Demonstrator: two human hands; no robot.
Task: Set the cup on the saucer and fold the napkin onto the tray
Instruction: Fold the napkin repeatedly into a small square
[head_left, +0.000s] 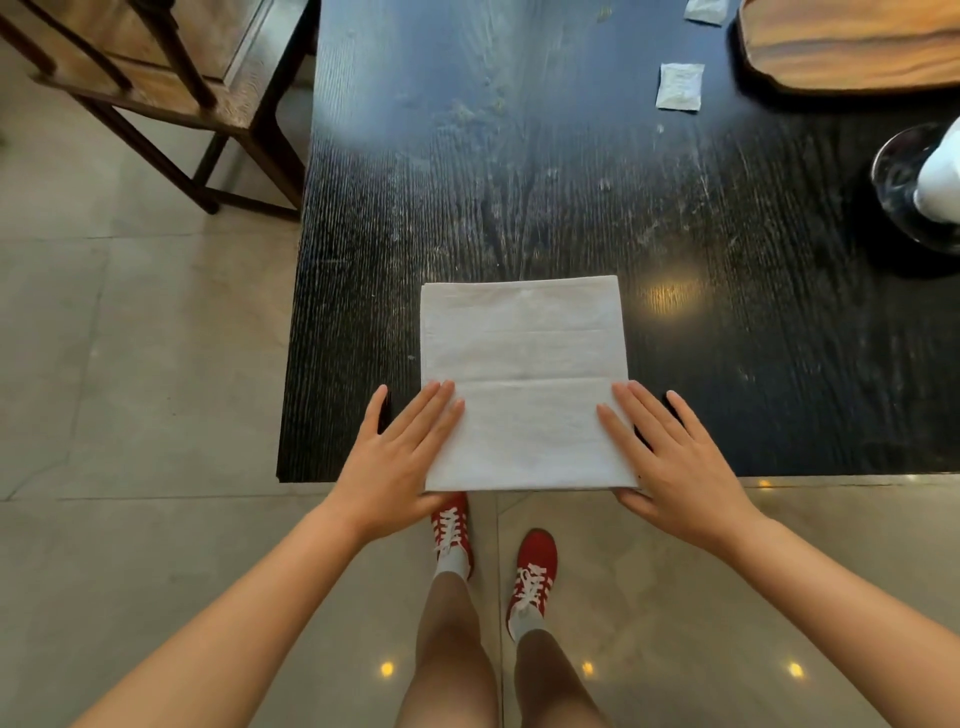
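White napkin: the flat, pale folded cloth napkin (524, 384) lies square at the near edge of the dark wood-grain table (519, 182), directly between the two hands, its near hem hanging just past the table lip; a fold line crosses it just beyond the fingertips.
Left hand: the left hand (400, 457) lies with straight fingers flat on the napkin's left near corner, thumb tucked under the hem at the table edge, so the corner sits lightly between fingers and thumb.
Right hand: the right hand (675, 462) mirrors it on the right near corner, fingers extended, thumb under the hem.
Why so: both corners held evenly suggests the near flap is about to be lifted or smoothed for another fold.
Glass saucer: a clear round saucer (893, 192) with a white cup (940, 182) on it sits far right of the right hand, partly cut off by the frame.
Wooden tray: the brown oblong tray (852, 47) lies beyond that, well apart from the napkin.
Sachets: two small white packets (679, 86) lie near the tray.
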